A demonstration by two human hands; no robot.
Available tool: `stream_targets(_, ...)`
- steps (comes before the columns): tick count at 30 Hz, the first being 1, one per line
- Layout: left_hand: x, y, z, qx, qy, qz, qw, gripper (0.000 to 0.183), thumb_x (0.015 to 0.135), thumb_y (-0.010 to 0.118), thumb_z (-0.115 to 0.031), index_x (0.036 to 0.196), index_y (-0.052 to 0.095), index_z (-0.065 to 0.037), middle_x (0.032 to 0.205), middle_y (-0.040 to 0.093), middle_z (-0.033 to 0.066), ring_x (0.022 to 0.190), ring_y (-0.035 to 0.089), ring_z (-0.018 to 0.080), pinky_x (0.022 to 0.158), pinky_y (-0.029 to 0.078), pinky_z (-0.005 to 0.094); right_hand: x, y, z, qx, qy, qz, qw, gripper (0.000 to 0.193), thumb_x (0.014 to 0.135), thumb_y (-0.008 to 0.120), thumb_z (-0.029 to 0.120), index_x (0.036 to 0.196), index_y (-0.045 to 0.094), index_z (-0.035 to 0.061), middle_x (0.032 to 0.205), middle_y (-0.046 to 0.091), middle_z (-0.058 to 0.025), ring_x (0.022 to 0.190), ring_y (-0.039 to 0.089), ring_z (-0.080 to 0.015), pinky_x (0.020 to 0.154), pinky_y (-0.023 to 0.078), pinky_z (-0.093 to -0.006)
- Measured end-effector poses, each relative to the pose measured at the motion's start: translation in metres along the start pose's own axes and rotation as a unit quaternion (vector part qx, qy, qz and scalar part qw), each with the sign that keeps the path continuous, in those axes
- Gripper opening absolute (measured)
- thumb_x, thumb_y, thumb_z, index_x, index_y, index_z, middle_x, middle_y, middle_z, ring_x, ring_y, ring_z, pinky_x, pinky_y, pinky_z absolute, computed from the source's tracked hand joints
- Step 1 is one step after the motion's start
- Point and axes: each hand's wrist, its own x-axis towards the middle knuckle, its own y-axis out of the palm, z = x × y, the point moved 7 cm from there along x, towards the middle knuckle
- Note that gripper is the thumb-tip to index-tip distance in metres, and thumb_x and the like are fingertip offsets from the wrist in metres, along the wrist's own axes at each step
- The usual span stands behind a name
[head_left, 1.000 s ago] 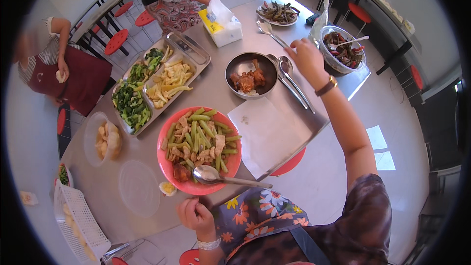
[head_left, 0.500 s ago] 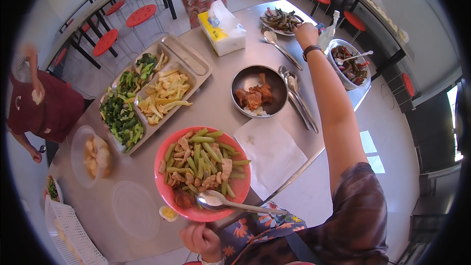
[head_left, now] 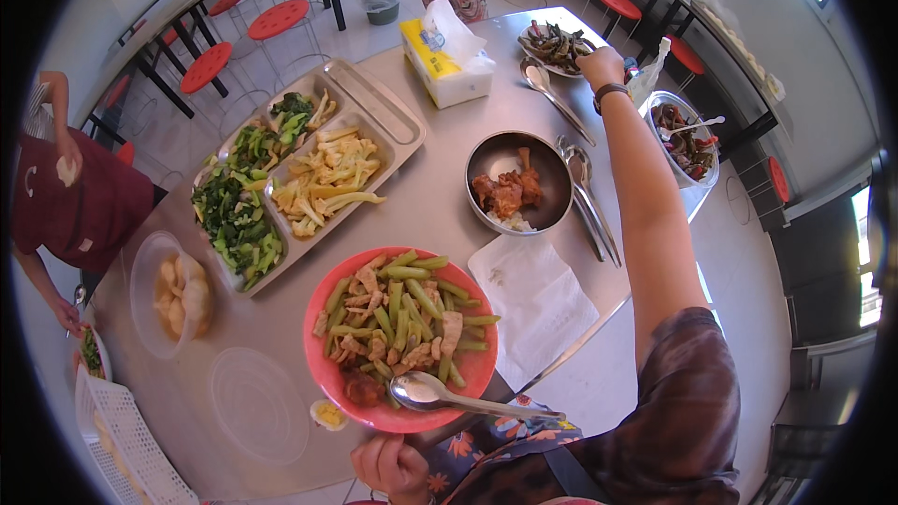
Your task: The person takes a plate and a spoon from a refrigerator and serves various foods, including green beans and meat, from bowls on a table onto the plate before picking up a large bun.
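Presently: right hand on far plate, fingers' grip hidden. Left hand curled closed under worktop edge. Risk: outstretched forearm may knock spoons.

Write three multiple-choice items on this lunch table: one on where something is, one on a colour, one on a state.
1. Where does the right hand reach?
A. to the plate of dark food at the far end
B. to the tissue box
C. to the white basket

2. What colour is the plate of green beans nearest the person?
A. blue
B. red
C. white

3. How does the spoon on that plate lie?
A. standing upright in the food
B. on the floor
C. bowl on the plate, handle out over its rim

Answers: 1 A, the hand sits at the edge of the plate of dark food, past the tissue box. 2 B, its rim shows red all round. 3 C, the bowl rests on the near rim while the handle points right, beyond the plate.
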Motion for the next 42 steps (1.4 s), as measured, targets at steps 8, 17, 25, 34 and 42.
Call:
stream_targets(8,0.001,0.000,0.001,0.001,0.000,-0.009,1.000,0.013,0.067,0.048,0.004,0.073,0.057,-0.003,0.073,0.055,0.0085,0.063,0.050,0.0259,0.057,0.040,0.0345,0.001,0.010,-0.003,-0.025,-0.008,0.035,0.999,0.038,0.069,0.066,0.028,0.094,0.063,-0.0002,0.099,0.061,-0.0203,0.093,0.059,-0.0334,0.083,0.047,-0.0372)
stream_targets(17,0.006,0.003,-0.001,-0.002,-0.023,0.000,1.000,0.015,0.064,0.048,0.006,0.071,0.058,-0.002,0.072,0.055,0.0088,0.064,0.050,0.0268,0.058,0.040,0.0350,0.035,-0.004,-0.004,0.023,-0.001,-0.060,0.998,0.040,0.074,0.061,0.035,0.091,0.064,-0.0009,0.095,0.060,-0.0249,0.094,0.057,-0.0379,0.083,0.045,-0.0402)
stream_targets(25,0.003,0.001,-0.001,0.006,-0.003,0.009,1.000,0.015,0.063,0.048,0.003,0.071,0.058,-0.004,0.072,0.055,0.0078,0.061,0.049,0.0259,0.056,0.040,0.0342,0.055,-0.004,-0.008,0.005,-0.002,-0.038,0.999,0.037,0.071,0.062,0.038,0.090,0.067,0.0069,0.094,0.063,-0.0180,0.092,0.059,-0.0338,0.083,0.045,-0.0380)
stream_targets(34,0.008,-0.001,-0.014,0.003,0.012,-0.006,1.000,0.015,0.064,0.048,0.005,0.071,0.058,-0.004,0.072,0.055,0.0081,0.061,0.050,0.0260,0.056,0.041,0.0345,-0.007,-0.080,0.035,0.557,0.049,0.084,0.824,0.019,0.078,0.064,0.024,0.083,0.067,0.0064,0.056,0.048,0.0042,0.045,0.038,-0.0041,0.040,0.027,-0.0205)
stream_targets(42,0.000,-0.007,-0.001,-0.020,0.011,-0.039,0.999,0.013,0.065,0.051,0.006,0.071,0.057,-0.004,0.070,0.055,0.0081,0.059,0.051,0.0255,0.055,0.041,0.0339,-0.328,-0.164,0.184,0.598,-0.094,0.527,0.597,0.019,0.085,0.056,0.019,0.088,0.061,0.0015,0.065,0.050,0.0042,0.051,0.040,-0.0010,0.043,0.029,-0.0173)
